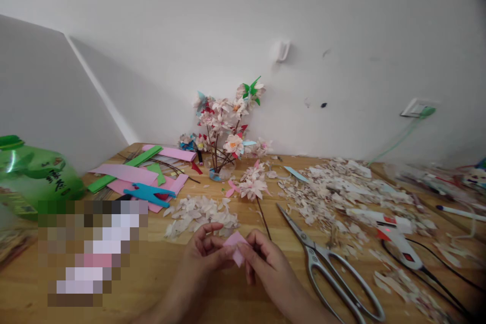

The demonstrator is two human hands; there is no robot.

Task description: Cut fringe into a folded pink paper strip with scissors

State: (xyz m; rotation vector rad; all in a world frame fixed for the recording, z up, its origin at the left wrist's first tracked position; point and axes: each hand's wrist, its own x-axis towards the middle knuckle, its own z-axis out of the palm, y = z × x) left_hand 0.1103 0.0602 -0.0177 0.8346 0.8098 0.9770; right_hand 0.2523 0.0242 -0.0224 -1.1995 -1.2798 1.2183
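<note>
Between both hands, low in the middle of the head view, is a small folded piece of pink paper [237, 244]. My left hand [205, 253] pinches its left side, with thumb and index finger together. From the right, my right hand [266, 258] grips the same piece with the thumb on its face. Just beyond the hands lies a pile of pale petals [201, 214]. A pale flower [253, 185] on a brown stem rests behind the right hand. Large metal scissors [317, 253] lie partly open to the right of that hand.
A vase [217, 172] of paper flowers stands near the wall. Coloured paper strips [152, 192] and a green bottle [41, 174] are at left. Petal scraps [319, 197] and a glue gun [404, 250] with a black cord lie at right.
</note>
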